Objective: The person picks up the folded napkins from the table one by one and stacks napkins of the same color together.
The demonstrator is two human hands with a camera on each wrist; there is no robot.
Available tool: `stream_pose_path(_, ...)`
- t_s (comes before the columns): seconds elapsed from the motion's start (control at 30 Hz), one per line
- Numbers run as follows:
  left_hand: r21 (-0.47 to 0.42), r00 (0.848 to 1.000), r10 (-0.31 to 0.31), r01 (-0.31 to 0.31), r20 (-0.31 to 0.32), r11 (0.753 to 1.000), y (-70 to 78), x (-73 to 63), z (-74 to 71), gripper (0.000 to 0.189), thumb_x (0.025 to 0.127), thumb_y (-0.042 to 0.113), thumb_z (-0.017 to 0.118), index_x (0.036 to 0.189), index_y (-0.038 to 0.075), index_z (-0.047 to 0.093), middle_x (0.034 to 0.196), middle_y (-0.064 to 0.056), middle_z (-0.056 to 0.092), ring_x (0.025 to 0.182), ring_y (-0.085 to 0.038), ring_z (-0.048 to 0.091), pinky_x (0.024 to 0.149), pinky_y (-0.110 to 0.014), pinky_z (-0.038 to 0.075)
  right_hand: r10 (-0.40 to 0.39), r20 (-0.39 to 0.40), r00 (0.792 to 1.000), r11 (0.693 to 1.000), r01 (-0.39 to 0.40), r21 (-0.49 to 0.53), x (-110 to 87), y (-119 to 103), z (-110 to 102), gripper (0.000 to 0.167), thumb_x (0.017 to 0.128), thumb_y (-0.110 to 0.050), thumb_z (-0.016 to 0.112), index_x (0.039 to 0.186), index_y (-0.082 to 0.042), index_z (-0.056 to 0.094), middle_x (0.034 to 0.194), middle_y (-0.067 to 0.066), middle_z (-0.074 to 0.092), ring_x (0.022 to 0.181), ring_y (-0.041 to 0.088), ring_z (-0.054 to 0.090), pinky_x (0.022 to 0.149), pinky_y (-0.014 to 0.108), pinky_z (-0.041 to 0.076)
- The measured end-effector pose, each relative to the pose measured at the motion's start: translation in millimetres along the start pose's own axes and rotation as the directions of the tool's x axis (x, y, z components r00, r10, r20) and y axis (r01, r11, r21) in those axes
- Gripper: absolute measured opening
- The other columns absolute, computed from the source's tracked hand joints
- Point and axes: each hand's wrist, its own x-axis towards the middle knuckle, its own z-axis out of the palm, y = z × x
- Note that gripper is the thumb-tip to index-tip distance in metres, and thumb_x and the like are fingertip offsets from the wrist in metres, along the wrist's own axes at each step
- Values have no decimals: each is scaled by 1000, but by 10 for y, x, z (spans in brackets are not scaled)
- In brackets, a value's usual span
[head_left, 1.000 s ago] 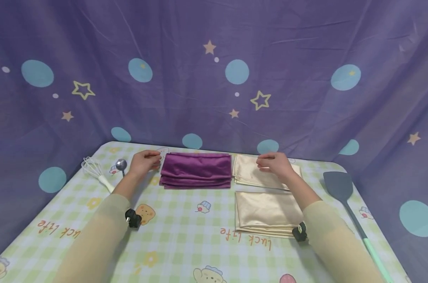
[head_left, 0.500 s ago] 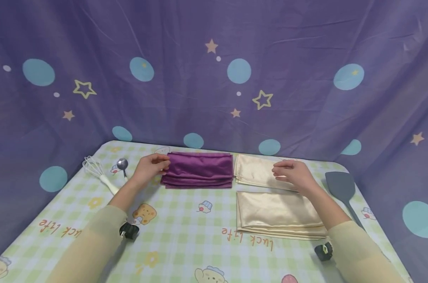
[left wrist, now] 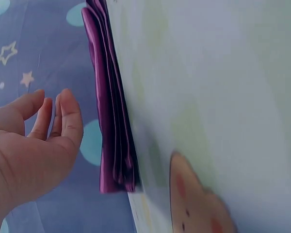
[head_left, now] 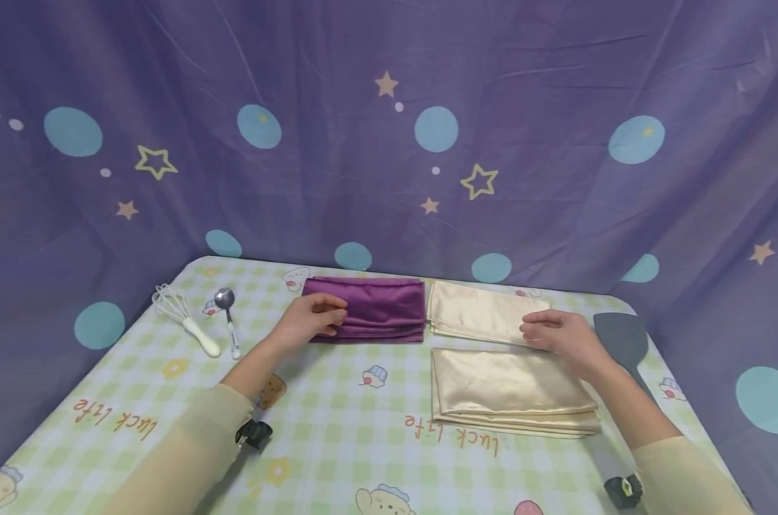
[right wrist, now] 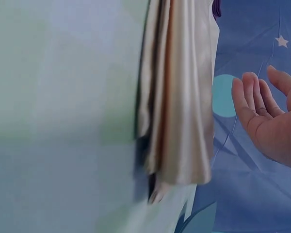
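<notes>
nearest, the gold cloth [head_left: 511, 386] lies folded, in front and to the right of the purple cloth [head_left: 385, 307], layers stepped along its near edge. well right of the purple cloth, the right hand [head_left: 570, 343] hovers over the gold one's far corner, thumb and fingers apart, nothing between them. the left hand [head_left: 307, 320] hangs above the purple cloth's left part, just clear of it, fingers loosely bent and empty. farther back, the cream cloth [head_left: 482, 312] sits just right of the purple cloth. the satin looks slippery, so any touch is probably best made lightly and level, relaxed fingers spread along a fold, sleeves lifted, lest the layers skew.
</notes>
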Motion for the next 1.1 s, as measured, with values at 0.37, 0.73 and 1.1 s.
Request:
stream_pose_path(0.37, 17, 997, -36, 34, 72, 999, 68, 17, 318, 33, 99, 11, 67, 126, -7, 63, 115, -25, 68, 104, -40, 66, 81, -44, 60, 32, -24, 999, 997, -34, -76, -191, 113, -117, 59, 98, -29, 70, 137, 12, 51, 131, 25, 61, 113, 36, 66, 96, 38, 54)
stream_pose_path(0.73, -24, 983, 4, 0, 186, 1000, 55, 34, 614, 32, 96, 6, 69, 124, -8, 63, 113, -26, 68, 95, -43, 68, 82, -43, 60, 41, -39, 998, 999, -42, -15, -322, 214, -224, 56, 97, -20, 71, 134, 17, 51, 126, 24, 64, 104, 19, 70, 92, 33, 56)
stream_pose_path(1.1, -19, 967, -37, 44, 253, 999, 99, 22, 916, 29, 97, 5, 68, 122, -9, 63, 106, -18, 68, 97, -36, 67, 80, -41, 61, 29, -46, 999, 1000, -30, -6, -467, 284, -319, 55, 99, -18, 69, 135, 19, 49, 128, 25, 62, 104, 14, 69, 91, 35, 57)
